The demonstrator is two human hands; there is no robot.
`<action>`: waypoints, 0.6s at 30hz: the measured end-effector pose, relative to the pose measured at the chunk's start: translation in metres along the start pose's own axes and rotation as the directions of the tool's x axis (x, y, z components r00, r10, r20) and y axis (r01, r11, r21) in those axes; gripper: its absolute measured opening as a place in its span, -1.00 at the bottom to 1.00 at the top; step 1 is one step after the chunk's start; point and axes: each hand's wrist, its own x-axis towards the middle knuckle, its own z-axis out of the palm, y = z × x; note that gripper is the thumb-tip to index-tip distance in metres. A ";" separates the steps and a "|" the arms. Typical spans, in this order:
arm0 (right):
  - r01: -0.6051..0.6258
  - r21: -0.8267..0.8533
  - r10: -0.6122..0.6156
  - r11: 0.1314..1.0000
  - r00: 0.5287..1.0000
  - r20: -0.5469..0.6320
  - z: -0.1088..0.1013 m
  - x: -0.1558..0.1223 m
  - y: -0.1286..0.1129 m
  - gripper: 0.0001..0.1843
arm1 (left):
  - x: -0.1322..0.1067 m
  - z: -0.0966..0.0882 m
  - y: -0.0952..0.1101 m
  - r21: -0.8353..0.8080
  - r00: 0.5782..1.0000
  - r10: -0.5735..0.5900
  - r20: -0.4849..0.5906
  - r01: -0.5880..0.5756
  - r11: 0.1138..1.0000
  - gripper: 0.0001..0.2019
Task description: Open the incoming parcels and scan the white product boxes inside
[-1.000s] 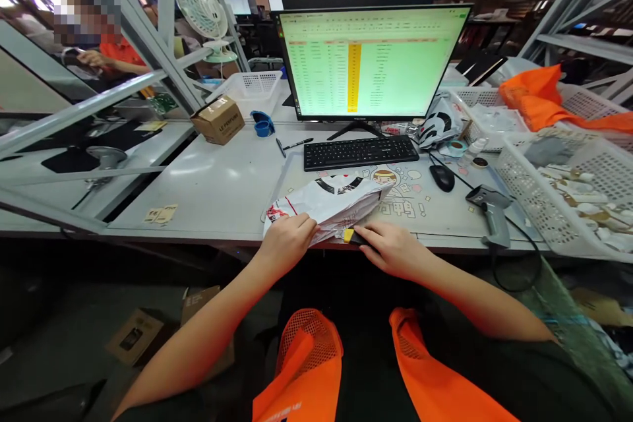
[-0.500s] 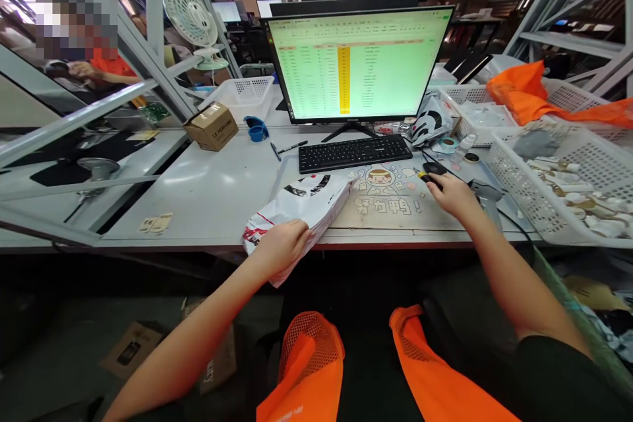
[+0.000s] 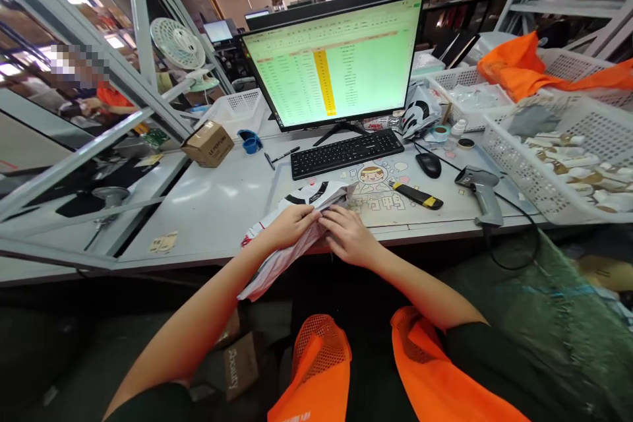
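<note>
Out of the right hand [image 3: 349, 237] now, the cutter [image 3: 417, 196] lies on the printed mat [image 3: 366, 216] in the head view — that hand has joined the left hand [image 3: 291, 225] at the white bag [image 3: 294, 253], both pinching its edge. The bag overhangs the front of the counter [image 3: 208, 211].

Free desk [image 3: 208, 211] L, kybd [image 3: 346, 153] past bag [image 3: 316, 194]

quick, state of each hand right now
Left hand: closed, holding the white bag.
Right hand: touching the white bag; whether closed cannot be told.
</note>
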 end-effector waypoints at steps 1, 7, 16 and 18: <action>0.017 -0.006 -0.017 1.000 1.000 -0.008 0.007 0.004 -0.005 -0.67 | -0.007 -0.002 -0.001 -0.078 0.999 0.012 -0.035 -0.014 0.997 -0.57; 0.138 -0.052 -0.142 0.989 0.985 -0.098 0.020 0.007 -0.010 -0.66 | -0.036 -0.015 -0.007 0.228 0.958 0.015 -0.285 0.052 0.972 -0.55; 0.207 0.106 -0.222 0.973 0.963 0.152 -0.043 -0.048 0.022 -0.61 | -0.049 -0.051 -0.082 0.618 0.932 0.019 -0.363 0.226 0.753 -0.65; 0.186 0.090 -0.202 0.978 0.955 0.218 -0.051 -0.039 0.024 -0.64 | -0.042 -0.043 -0.076 0.575 0.934 -0.016 -0.357 0.233 0.784 -0.64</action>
